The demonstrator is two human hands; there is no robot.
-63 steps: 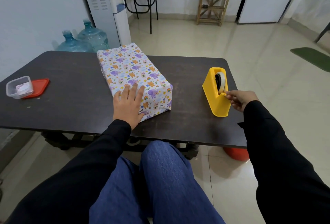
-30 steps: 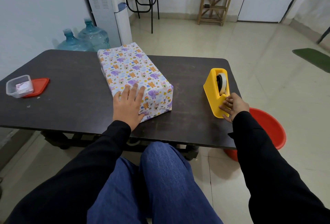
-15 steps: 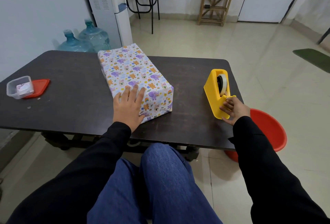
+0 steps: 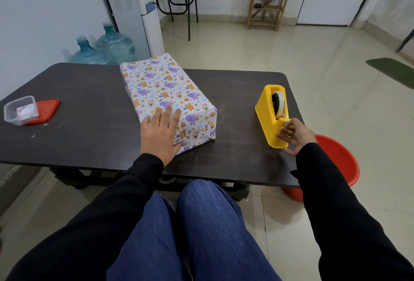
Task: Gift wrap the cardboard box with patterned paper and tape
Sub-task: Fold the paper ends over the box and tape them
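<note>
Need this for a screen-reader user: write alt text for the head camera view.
A seated person's left hand presses flat on a box wrapped in animal-print paper on a dark table, while the right hand grips the near end of a yellow tape dispenser at the table's right side.

I see white paper [image 4: 165, 92] printed with purple elephants, orange bears, small rainbows and yellow stars. The tape dispenser [image 4: 267, 119] is bright yellow and its roll [image 4: 280, 103] off-white. The surface [image 4: 89, 128] is dark brown. The lid [image 4: 46, 110] and the basin [image 4: 338, 162] are red, the floor [image 4: 246, 52] pale beige, the mat [image 4: 392, 70] green. The sleeves [image 4: 134, 191] are black, the trousers [image 4: 201, 236] blue.
</note>
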